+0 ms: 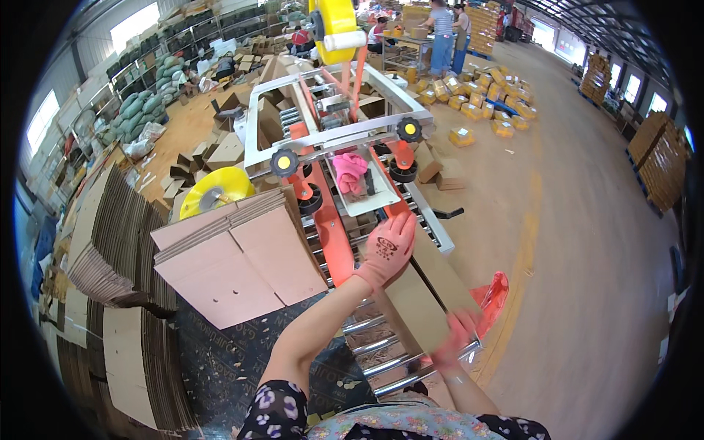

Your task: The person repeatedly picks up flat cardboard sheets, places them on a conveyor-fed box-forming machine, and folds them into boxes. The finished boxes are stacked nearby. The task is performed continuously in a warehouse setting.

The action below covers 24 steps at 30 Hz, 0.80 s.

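A brown cardboard box [413, 312] lies on the metal roller conveyor [367, 325] in front of me, its two long top flaps nearly meeting along a dark gap. My left hand [386, 251], in a pink glove, lies over the far end of this box with its fingers stretched forward. At the near right corner is my right hand [455, 337], also in a pink glove; motion smears its fingers. Just beyond stands a carton sealing machine [334, 220] with orange side rails. A white tray [383, 199] on it holds a crumpled pink cloth or glove [350, 170].
Flattened cartons [235, 264] lean left of the conveyor, with taller carton stacks [110, 235] farther left. Yellow tape rolls sit on the machine [337, 29] and beside it [215, 192]. A red plastic bag [493, 299] hangs at right. Yellow parcels [477, 95] and people stand farther back.
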Each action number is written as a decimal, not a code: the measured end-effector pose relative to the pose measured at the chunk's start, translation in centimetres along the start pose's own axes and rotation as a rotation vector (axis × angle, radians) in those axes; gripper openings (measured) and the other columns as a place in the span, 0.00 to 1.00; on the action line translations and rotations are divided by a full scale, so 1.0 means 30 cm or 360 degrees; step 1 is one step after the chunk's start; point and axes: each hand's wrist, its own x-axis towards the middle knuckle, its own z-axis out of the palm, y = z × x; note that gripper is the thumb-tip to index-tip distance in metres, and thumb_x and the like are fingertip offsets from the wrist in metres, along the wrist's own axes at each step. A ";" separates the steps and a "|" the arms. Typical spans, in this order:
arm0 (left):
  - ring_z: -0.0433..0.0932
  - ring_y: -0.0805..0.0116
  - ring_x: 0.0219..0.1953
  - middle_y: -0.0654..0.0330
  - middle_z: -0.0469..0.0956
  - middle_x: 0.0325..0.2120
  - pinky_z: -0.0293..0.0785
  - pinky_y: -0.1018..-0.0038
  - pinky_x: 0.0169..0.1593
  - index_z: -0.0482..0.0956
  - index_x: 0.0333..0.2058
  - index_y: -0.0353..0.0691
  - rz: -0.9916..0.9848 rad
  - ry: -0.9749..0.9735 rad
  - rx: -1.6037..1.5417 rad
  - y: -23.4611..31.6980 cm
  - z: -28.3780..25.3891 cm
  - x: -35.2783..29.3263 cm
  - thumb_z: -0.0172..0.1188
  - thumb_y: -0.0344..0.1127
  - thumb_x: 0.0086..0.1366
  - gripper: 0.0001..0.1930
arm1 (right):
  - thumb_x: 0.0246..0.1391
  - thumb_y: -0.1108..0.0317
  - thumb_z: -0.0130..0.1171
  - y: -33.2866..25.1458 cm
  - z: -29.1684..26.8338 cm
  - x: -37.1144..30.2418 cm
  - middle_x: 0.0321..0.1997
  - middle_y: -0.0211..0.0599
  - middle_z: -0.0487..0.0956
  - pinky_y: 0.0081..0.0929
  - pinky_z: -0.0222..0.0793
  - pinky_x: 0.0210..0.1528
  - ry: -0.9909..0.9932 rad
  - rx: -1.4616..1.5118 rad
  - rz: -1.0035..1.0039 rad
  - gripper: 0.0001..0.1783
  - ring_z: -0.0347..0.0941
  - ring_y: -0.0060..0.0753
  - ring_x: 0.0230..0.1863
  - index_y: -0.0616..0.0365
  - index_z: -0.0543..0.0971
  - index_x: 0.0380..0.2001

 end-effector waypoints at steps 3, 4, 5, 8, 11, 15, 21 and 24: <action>0.72 0.50 0.51 0.48 0.74 0.46 0.66 0.54 0.57 0.75 0.44 0.36 0.0366 -0.0147 0.0115 0.021 -0.109 -0.068 0.59 0.34 0.56 0.16 | 0.57 0.67 0.45 0.008 0.292 0.127 0.52 0.43 0.74 0.60 0.39 0.70 0.0098 0.0022 -0.0074 0.17 0.66 0.53 0.58 0.60 0.74 0.47; 0.72 0.51 0.51 0.49 0.74 0.47 0.66 0.54 0.58 0.75 0.44 0.36 0.0387 -0.0164 0.0050 0.023 -0.164 -0.126 0.60 0.34 0.55 0.17 | 0.58 0.67 0.44 0.053 0.376 0.119 0.52 0.42 0.74 0.61 0.39 0.70 0.0227 0.0075 -0.0156 0.17 0.65 0.53 0.59 0.60 0.74 0.48; 0.72 0.51 0.51 0.48 0.74 0.47 0.65 0.55 0.58 0.76 0.43 0.36 0.0265 -0.0181 0.0023 0.000 -0.225 -0.199 0.60 0.34 0.55 0.17 | 0.58 0.67 0.47 0.060 0.428 0.146 0.53 0.43 0.74 0.63 0.41 0.68 0.0193 0.0048 -0.0179 0.16 0.65 0.54 0.59 0.58 0.74 0.48; 0.72 0.49 0.51 0.51 0.75 0.45 0.66 0.56 0.57 0.77 0.44 0.37 -0.0165 -0.0270 0.0242 -0.136 -0.407 -0.407 0.60 0.35 0.56 0.16 | 0.58 0.69 0.51 -0.143 0.533 0.270 0.57 0.42 0.72 0.60 0.40 0.70 0.0125 -0.0132 -0.0364 0.16 0.64 0.49 0.62 0.55 0.74 0.50; 0.70 0.47 0.53 0.49 0.75 0.47 0.63 0.53 0.59 0.77 0.46 0.38 -0.0886 -0.0448 0.0282 -0.313 -0.578 -0.591 0.59 0.37 0.60 0.17 | 0.49 0.61 0.62 -0.542 0.774 0.392 0.59 0.39 0.72 0.55 0.49 0.68 -0.0546 0.0524 -0.0854 0.24 0.66 0.47 0.61 0.53 0.76 0.52; 0.65 0.46 0.59 0.47 0.69 0.56 0.58 0.53 0.62 0.69 0.57 0.37 -0.0651 0.0079 0.1194 -0.428 -0.821 -0.606 0.57 0.46 0.62 0.28 | 0.44 0.52 0.65 -0.723 1.073 0.474 0.59 0.39 0.71 0.59 0.47 0.66 -0.0770 0.0240 -0.0949 0.31 0.61 0.47 0.65 0.53 0.75 0.52; 0.68 0.52 0.59 0.49 0.68 0.59 0.67 0.64 0.58 0.66 0.61 0.42 -0.0637 -0.0890 0.0762 -0.496 -1.178 -0.572 0.52 0.51 0.67 0.28 | 0.45 0.66 0.60 -0.797 0.807 0.337 0.39 0.29 0.72 0.59 0.46 0.66 -0.0582 0.1290 -0.0994 0.09 0.68 0.34 0.51 0.50 0.71 0.29; 0.75 0.53 0.49 0.52 0.74 0.51 0.73 0.64 0.49 0.71 0.55 0.44 -0.0874 -0.0955 0.1148 -0.434 -1.208 -0.432 0.52 0.54 0.67 0.25 | 0.51 0.64 0.54 -0.759 0.578 0.279 0.29 0.34 0.71 0.47 0.55 0.63 -0.0934 0.1475 -0.0985 0.12 0.70 0.37 0.38 0.57 0.68 0.19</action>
